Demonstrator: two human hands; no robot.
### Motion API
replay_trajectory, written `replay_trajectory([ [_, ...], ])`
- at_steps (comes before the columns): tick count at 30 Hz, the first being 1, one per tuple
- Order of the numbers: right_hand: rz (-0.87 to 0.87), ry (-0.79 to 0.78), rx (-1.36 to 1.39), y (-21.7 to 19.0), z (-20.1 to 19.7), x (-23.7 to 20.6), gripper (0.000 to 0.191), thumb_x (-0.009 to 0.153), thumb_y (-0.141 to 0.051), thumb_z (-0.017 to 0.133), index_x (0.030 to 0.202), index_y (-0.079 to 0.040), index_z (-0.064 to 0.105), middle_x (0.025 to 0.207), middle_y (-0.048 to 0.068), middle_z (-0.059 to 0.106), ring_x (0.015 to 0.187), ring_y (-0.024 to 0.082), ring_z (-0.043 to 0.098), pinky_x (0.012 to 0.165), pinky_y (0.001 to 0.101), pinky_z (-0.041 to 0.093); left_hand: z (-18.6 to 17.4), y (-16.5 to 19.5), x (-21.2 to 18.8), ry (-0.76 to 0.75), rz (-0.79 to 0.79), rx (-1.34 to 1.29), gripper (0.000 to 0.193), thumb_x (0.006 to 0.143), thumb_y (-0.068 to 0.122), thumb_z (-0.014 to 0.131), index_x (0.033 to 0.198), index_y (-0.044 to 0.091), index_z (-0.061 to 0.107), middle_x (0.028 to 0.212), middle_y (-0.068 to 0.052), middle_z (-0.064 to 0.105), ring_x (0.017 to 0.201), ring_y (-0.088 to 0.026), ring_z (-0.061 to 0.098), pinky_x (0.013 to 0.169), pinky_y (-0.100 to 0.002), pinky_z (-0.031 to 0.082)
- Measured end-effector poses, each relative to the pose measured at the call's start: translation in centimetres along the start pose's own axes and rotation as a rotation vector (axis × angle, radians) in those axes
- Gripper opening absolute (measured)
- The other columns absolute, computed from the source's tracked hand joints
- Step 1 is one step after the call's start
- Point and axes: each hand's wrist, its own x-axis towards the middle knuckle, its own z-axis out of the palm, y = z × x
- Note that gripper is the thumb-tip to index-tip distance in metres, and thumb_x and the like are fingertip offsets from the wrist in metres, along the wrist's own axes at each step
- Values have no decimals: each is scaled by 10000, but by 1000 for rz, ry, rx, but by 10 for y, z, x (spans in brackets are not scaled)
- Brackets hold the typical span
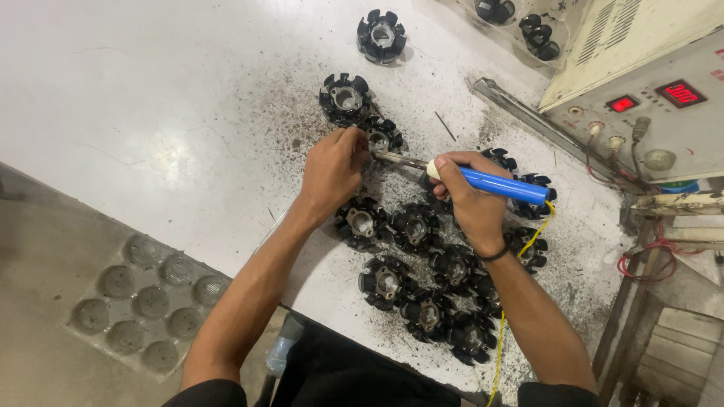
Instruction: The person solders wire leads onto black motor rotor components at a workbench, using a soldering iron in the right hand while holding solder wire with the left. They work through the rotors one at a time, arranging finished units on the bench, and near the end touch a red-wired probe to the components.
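My right hand (469, 197) grips a soldering iron with a blue handle (504, 185); its metal tip (396, 159) points left toward a black round stator core (383, 136). My left hand (334, 167) is closed, fingertips pinched right at that core beside the tip; what it pinches is too small to tell. A yellow cord (520, 256) runs from the iron's handle down past my right forearm. Several more black stator cores (416, 226) lie on the white table between and below my hands.
Two other cores (345, 98) (381, 35) lie farther back on the dirty white table (166, 113). A beige control box with red digit displays (656, 98) stands at right with red wires (641, 260). A clear moulded tray (147, 301) sits lower left, off the table edge.
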Motion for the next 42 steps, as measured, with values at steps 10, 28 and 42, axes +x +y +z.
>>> replay_trajectory([
  [10,-15,215,293,16,-41,-7,160,990,-83,687,1053,63,695,901,151,731,688,197,701,611,300,589,-79,44,17,139,109,211,160,1059,223,702,1089,70,736,868,-92,760,763,-167,647,633,-356,525],
  [28,-142,359,241,54,-135,-44,194,1038,-90,677,1096,96,674,923,186,709,737,241,692,669,347,589,50,7,50,-195,186,91,382,756,36,775,1131,-10,713,1082,-156,746,969,-348,614,852,-446,530],
  [42,-200,457,264,54,-166,-63,191,1077,-65,614,1141,110,655,959,191,684,755,274,690,669,375,592,30,-2,84,-146,17,403,507,865,407,863,1147,13,712,1212,-167,659,1092,-323,532,933,-469,489],
])
